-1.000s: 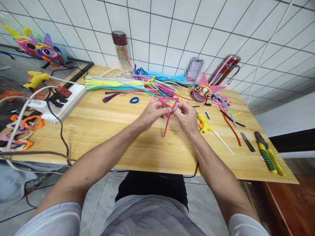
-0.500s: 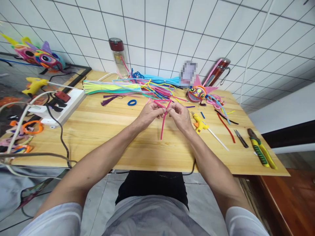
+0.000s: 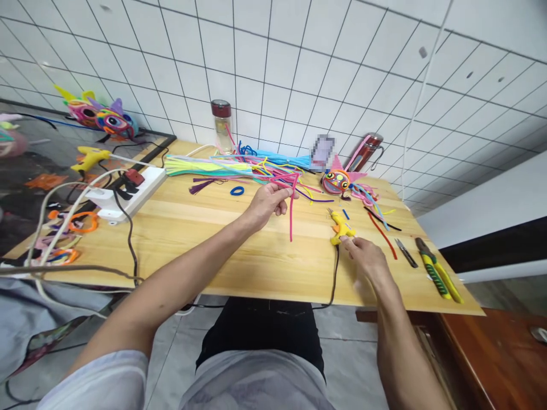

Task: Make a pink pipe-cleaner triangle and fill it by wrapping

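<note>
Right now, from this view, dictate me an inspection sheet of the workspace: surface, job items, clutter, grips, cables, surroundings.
Surface: pale wood-grain tabletop, things mostly along its back and sides.
Job items: pink fuzzy stem, bent at the top, straight tail hanging down; yellow plastic glue gun, nozzle pointing toward the wall.
Clutter: multicoloured bundle of fuzzy stems; blue ring-shaped coil; green-and-yellow pliers.
Grips: left grip pinches the pink stem; right grip is at the gun's handle, closure unclear.
Cables: thin black cable runs from the gun over the front edge; white rectangular power strip at left carries several plugs.
Surroundings: white tiled wall behind.
</note>
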Demonstrator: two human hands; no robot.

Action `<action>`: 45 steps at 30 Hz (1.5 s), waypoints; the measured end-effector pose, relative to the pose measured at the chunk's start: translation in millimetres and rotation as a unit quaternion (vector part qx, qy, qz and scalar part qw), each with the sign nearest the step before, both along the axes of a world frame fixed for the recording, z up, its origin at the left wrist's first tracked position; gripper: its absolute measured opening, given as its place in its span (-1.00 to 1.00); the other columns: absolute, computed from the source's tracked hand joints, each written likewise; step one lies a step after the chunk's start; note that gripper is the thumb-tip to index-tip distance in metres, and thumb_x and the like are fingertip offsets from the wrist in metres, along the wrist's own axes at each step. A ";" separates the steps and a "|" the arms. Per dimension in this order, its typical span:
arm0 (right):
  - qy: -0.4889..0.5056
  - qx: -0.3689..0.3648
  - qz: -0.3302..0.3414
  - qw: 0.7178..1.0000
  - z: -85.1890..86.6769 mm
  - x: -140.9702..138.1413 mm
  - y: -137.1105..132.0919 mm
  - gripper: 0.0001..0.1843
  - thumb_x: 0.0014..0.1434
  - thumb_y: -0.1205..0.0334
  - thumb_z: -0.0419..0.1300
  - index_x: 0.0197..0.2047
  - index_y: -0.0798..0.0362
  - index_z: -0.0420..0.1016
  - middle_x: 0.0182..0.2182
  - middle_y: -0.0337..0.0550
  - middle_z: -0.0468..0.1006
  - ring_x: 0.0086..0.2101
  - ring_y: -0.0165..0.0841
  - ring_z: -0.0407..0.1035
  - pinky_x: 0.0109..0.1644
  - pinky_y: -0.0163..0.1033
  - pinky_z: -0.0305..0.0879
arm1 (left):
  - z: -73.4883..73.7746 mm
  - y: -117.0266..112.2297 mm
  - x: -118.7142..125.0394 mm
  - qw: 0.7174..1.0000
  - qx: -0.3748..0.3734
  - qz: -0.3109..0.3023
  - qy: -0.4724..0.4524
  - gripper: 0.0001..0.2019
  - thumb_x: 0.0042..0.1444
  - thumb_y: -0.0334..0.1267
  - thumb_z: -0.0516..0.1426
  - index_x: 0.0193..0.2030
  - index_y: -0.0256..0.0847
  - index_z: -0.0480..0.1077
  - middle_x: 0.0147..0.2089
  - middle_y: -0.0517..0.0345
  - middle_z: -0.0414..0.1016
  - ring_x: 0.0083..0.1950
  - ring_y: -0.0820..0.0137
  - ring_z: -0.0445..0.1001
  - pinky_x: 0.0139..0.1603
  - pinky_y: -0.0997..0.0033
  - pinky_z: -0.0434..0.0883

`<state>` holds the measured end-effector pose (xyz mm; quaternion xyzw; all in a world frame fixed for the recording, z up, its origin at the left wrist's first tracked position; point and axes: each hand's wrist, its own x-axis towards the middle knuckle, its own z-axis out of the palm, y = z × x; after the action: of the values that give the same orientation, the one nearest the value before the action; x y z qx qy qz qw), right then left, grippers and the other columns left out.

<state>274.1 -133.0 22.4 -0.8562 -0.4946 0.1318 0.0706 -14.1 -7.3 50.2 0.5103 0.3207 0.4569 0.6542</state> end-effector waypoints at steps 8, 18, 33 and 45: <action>-0.061 -0.092 -0.037 0.993 -7.3 -19.5 22.0 -0.01 0.52 -0.42 -0.17 0.21 0.32 0.68 0.16 0.57 0.68 0.24 0.27 0.57 0.30 0.17 0.41 | -15.1 -2.2 -11.4 0.999 -0.027 0.035 0.021 -0.78 0.12 -0.15 0.33 -0.28 -0.26 0.47 -0.60 0.30 0.42 -0.63 0.57 0.30 -0.59 0.55 0.14; -0.043 -0.043 -0.073 0.995 -17.2 -7.7 41.8 -0.50 0.37 -0.12 0.16 -0.09 0.15 0.71 -0.05 0.40 0.77 0.10 0.18 0.65 0.13 0.05 0.48 | -49.5 -1.3 -13.5 0.996 -0.069 0.040 0.035 -0.86 0.12 -0.30 0.31 -0.24 -0.27 0.46 -0.31 0.14 0.67 -0.63 0.63 0.34 -0.63 0.58 0.17; 0.665 0.139 0.026 0.733 3.7 -23.2 3.2 -0.64 -0.02 0.06 0.48 -0.14 -0.04 0.66 -0.45 -0.31 0.27 -0.50 -0.37 0.22 -0.45 -0.21 0.32 | -51.1 2.6 -45.2 0.941 -0.035 -0.133 0.309 -0.82 0.11 -0.16 0.32 -0.41 -0.22 0.58 -0.44 0.04 0.65 -0.66 0.47 0.29 -0.63 0.45 0.09; 0.502 0.116 0.118 0.849 19.1 -38.8 27.8 -0.72 -0.03 0.14 0.42 -0.19 -0.03 0.70 -0.06 -0.07 0.75 -0.45 -0.38 0.28 -0.37 -0.20 0.27 | -65.0 -37.9 -39.8 0.786 0.413 -0.026 0.459 -0.82 0.41 -0.32 0.16 -0.18 -0.22 0.59 0.03 -0.10 0.69 0.02 0.20 0.61 0.15 0.16 0.50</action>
<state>235.3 -105.2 41.4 -0.5941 -0.5005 0.4924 0.3924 -53.9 -45.1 -14.8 0.8893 0.3508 0.2403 0.1683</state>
